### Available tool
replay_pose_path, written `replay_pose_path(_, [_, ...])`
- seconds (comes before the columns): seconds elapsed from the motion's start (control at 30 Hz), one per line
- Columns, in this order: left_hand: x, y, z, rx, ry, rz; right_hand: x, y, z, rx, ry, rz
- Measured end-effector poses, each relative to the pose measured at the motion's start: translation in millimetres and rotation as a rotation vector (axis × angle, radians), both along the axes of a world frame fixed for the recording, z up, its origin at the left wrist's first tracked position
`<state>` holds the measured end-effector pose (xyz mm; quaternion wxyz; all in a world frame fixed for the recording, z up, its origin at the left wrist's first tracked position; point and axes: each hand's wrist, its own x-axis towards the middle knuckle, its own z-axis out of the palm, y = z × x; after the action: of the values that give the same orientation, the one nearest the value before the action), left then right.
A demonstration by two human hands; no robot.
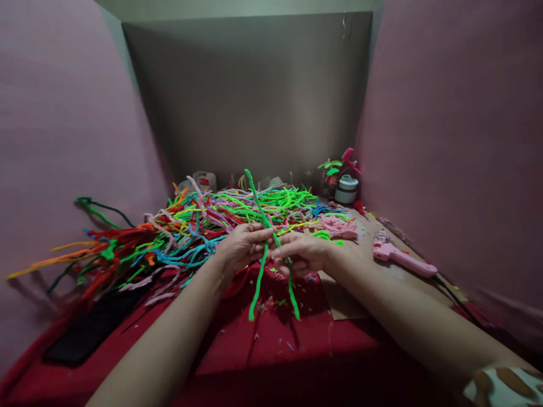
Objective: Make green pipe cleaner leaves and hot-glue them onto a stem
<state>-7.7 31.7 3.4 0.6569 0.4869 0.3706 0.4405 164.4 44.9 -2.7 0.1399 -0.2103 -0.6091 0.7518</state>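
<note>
A bright green pipe cleaner (pixel 255 195) is held up between my two hands above the table's front part. Two green ends hang below the fingers and spread apart; whether they belong to one bent stem or two crossed ones I cannot tell. My left hand (pixel 244 244) pinches the green stem with thumb and fingers near its middle. Close beside it, my right hand (pixel 303 253) has its fingers bent around the right-hand strand, the thumb side near the left fingertips. Behind both hands lies a large loose heap of many-coloured pipe cleaners (pixel 199 237).
A pink glue gun (pixel 405 261) with a black cord lies on cardboard (pixel 345 299) at the right. Pink fuzzy pieces (pixel 337 226) and a lidded jar (pixel 347 189) stand behind. A black flat object (pixel 91 328) rests on the red cloth (pixel 271 362) at left. Pink walls flank both sides.
</note>
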Motion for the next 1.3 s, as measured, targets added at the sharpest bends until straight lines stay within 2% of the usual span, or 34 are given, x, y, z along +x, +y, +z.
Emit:
replay_pose_path(0.13, [2.9,-1.0,-1.7,0.042,0.118,0.11,-1.9,2.0,-10.7,0.116,0.11,-0.372])
replay_pose_path(0.23, [3.9,-4.8,0.2,0.146,0.313,0.15,-3.3,3.6,-16.8,0.088,0.119,-0.471])
replay_pose_path(0.3, [4.0,-8.8,3.0,0.204,0.419,0.129,-4.0,4.2,-18.9,0.096,0.171,-0.512])
replay_pose_path(0.37, [4.1,-12.7,5.3,0.22,0.439,0.091,-4.6,4.4,-19.7,0.123,0.229,-0.553])
replay_pose_path(0.5, [5.1,-14.5,3.0,0.105,0.254,0.12,-5.8,3.7,-20.9,0.087,0.256,-0.558])
replay_pose_path(0.63, [4.2,-10.9,-4.3,0.006,0.112,0.07,-5.2,1.1,-20.8,0.108,0.217,-0.507])
replay_pose_path(0.9, [9.5,-13.1,-5.8,-0.039,0.064,0.207,-5.1,-7.1,-18.0,0.212,0.146,-0.491])
replay_pose_path(1.0, [14.0,-15.9,-6.8,-0.014,0.027,0.194,-6.4,-6.4,-22.2,0.241,0.147,-0.498])
replay_pose_path(1.17, [5.7,-15.8,-8.3,0.017,0.025,0.116,-8.3,-2.6,-22.3,0.122,0.243,-0.575])
replay_pose_path(1.3, [-3.3,-13.2,-8.6,0.038,0.01,0.233,-5.8,3.4,-16.6,-0.021,0.454,-0.727])
